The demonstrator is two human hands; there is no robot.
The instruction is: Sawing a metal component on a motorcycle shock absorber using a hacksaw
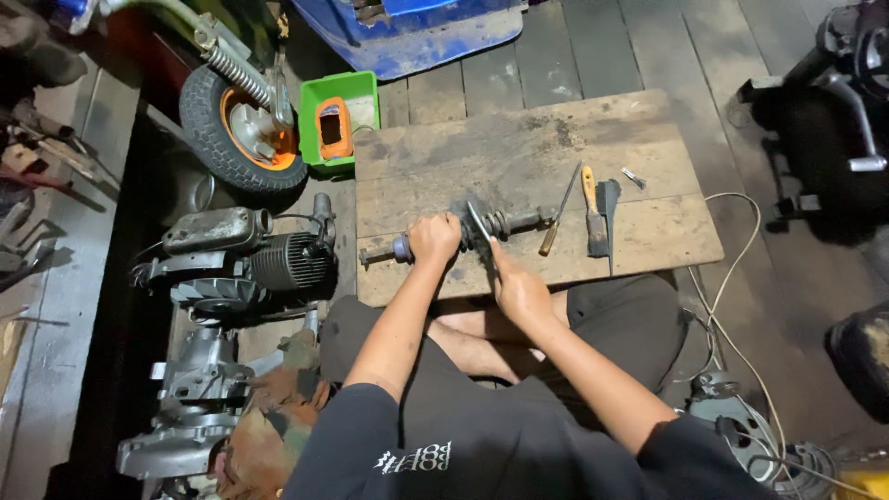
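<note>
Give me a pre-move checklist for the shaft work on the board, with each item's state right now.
1. Left hand gripping the metal shaft: ok, fingers wrapped around it.
2. Right hand holding the thin flat tool against the shaft: ok.
3. Shaft supported: ok, it lies on the wooden board.
4. Spare tools within reach: ok, a screwdriver and a yellow-handled brush lie just beyond the shaft's end.
5. Tool tip seated where intended: cannot tell, the contact spot is too small and dark.
6. White cable away from the hands: ok, it trails off the board's edge.
</note>
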